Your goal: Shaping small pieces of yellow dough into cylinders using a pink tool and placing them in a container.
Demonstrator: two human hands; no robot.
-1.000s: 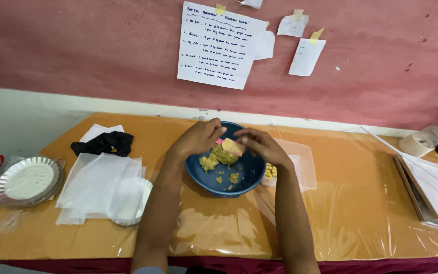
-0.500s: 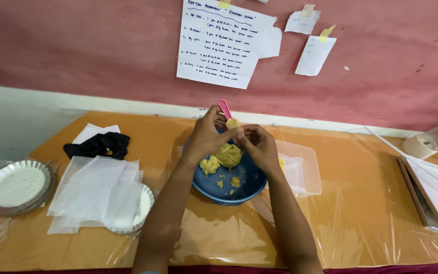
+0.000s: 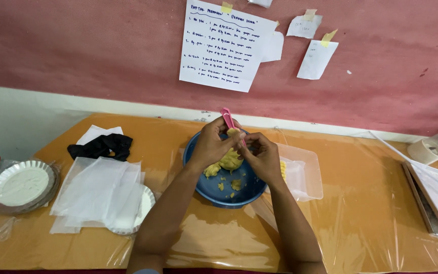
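Head view looks down on an orange surface (image 3: 361, 213) under clear plastic film. On the red wall above hang a large white handwritten sheet (image 3: 225, 46) and three smaller white slips (image 3: 316, 59) taped with yellow tabs. Both hands meet over a blue bowl (image 3: 214, 190) near the middle: the left hand (image 3: 213, 144) pinches a pink scoop (image 3: 227, 120), fingers closed round it, and the right hand (image 3: 263, 157) has its fingers curled at the scoop's tip, perhaps on a bit of yellow dough (image 3: 229, 161); I cannot tell for sure. More dough sits in the bowl. A clear plastic tray (image 3: 305, 175) lies just right of it. Left lie white sheets (image 3: 97, 190), a black cloth (image 3: 101, 145) and a foil plate (image 3: 22, 185). The front edge stays open; the right side is cut off.
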